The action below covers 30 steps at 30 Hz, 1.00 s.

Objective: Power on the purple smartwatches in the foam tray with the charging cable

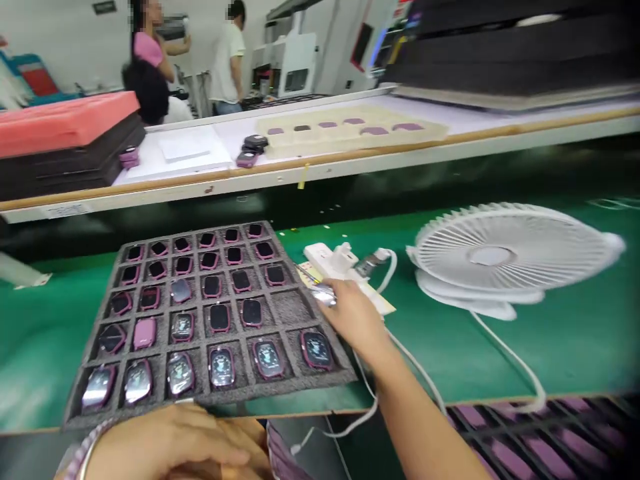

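A grey foam tray (195, 340) of square pockets lies on the green bench, with a smartwatch head in most pockets. Those in the front row, such as this watch (267, 358), have lit faces; most farther back are dark. One watch (145, 332) lies pink side up. At the tray's right edge, beside an empty pocket (290, 308), my right hand (357, 320) is closed on a shiny smartwatch (324, 294), partly hidden by the fingers. My left hand (170, 437) is at the front bench edge below the tray, fingers loosely stretched rightward, with nothing visible in it.
Behind my right hand are a white power strip (320, 255) with plugs and cables. A white fan (500, 253) stands to the right. The raised shelf (200, 177) bears foam stacks (65, 140) and a pale tray (350, 137). People (227, 67) are in the background. Purple parts (510, 460) lie lower right.
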{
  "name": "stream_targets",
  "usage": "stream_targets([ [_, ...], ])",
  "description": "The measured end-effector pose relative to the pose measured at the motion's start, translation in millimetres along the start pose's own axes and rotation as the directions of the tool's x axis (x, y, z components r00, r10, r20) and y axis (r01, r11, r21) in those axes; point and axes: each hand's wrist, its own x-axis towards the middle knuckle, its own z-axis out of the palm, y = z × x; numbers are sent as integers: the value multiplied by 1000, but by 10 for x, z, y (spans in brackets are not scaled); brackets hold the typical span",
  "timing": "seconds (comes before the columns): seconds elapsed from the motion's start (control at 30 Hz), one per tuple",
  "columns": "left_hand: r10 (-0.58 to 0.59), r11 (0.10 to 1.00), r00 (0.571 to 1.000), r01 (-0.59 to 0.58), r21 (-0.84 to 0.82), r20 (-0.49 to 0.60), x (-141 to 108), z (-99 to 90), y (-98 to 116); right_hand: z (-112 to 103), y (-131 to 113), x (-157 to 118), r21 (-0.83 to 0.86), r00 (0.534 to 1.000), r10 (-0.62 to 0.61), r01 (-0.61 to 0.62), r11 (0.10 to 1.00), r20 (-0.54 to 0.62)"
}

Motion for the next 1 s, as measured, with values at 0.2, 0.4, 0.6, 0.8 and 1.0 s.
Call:
stream_targets([
  [0.2,-270,907,886,104,-407,-376,225,-80,25,-503,-598,-281,349,846,-277,456,819,-455],
  [0.4,-326,695,749,-224,-683,-577,631,-217,-9,-535,-1411,-363,406,629,-618,777,481,-472],
  [0.6,-130,964,580,-115,-239,-804,440,-540,-174,-439,-1528,-204,604,680,-639,691,396,-360],
  [0.8,423,632,591,350,691,-687,195,-739,-462,-515,-1569,-62,567,675,-659,701,433,-331],
  [1.0,606,460,551,345,818,-574,217,-678,-516,-404,-1749,-37,586,641,-724,698,411,-256],
])
